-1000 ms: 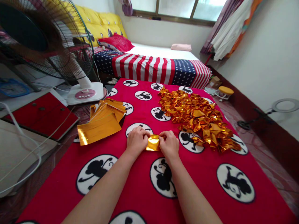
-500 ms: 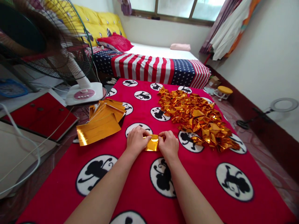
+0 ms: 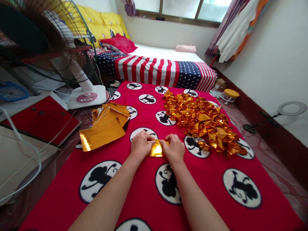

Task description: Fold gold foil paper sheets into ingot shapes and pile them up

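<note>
Gold foil piece (image 3: 157, 149): on the red cloth (image 3: 197, 189), directly between the two hands, its shiny middle showing and both ends partly covered by fingers.
Left hand (image 3: 141, 144): pinching the foil's left end, thumb near the upper edge, fingers curled toward the far side.
Right hand (image 3: 174, 148): pinching the right end, thumb laid over the foil and pointing inward (the fingertips behind it are hard to make out).
Loose gold sheets (image 3: 103, 133): overlapping in a fanned pile, beyond the left hand and to its left, well apart from it.
Folded gold pieces (image 3: 204, 119): heaped and crinkled, beyond the right hand and to its right.
White fan base (image 3: 97, 96): past the sheets, off the cloth's left edge.
</note>
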Available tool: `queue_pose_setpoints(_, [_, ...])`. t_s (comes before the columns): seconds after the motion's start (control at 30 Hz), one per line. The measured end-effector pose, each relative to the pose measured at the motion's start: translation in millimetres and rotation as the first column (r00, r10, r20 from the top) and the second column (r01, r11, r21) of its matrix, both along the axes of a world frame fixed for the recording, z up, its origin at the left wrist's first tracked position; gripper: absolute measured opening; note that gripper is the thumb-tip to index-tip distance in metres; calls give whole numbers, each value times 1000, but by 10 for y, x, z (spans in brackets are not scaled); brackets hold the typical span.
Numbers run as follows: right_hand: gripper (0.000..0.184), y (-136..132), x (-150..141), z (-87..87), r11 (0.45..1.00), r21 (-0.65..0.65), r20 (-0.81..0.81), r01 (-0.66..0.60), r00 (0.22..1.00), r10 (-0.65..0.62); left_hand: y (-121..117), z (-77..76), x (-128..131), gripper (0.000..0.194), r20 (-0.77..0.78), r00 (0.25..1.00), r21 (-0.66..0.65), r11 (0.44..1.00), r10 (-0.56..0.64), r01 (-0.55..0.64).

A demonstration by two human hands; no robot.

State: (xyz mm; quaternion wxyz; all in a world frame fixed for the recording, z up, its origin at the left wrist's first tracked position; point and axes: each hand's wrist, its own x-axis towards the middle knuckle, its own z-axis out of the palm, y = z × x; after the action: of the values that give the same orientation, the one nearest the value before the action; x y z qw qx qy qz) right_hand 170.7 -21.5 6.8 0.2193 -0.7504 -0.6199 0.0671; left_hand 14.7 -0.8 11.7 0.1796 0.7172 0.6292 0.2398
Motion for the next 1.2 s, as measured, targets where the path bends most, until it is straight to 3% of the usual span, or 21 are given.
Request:
queue_pose_setpoints(0.23, [5, -29, 33, -41, 999, 36, -58, -8, 998, 10, 69, -61, -85, 21, 79, 993, -46, 995, -85, 88])
queue_pose_setpoints(0.53, [8, -36, 31, -62, 998, 58, -60, -12, 998, 16, 130, -117, -181, 34, 92, 978, -38, 981, -185, 189])
queue_pose_setpoints(0.63, [9, -40, 30, -56, 998, 58, -63, -8, 998, 11, 104, -65, -156, 35, 61, 984, -58, 984, -166, 170])
queue_pose_setpoints(0.77, [8, -40, 3, -37, 998, 65, -42, 5, 999, -2, 39, -6, -62, 22, -11, 998, -20, 998, -58, 58])
queue_pose_setpoints(0.97, [27, 7, -62, -16, 998, 42, 39, 46, 998, -47, 22, -27, -40, 17, 2, 999, -13, 999, -52, 52])
queue_pose_setpoints(1.2, [5, -11, 29, -33, 1000, 24, -38, -9, 999, 10, 36, -37, -75, 18, 16, 997, -17, 997, -74, 74])
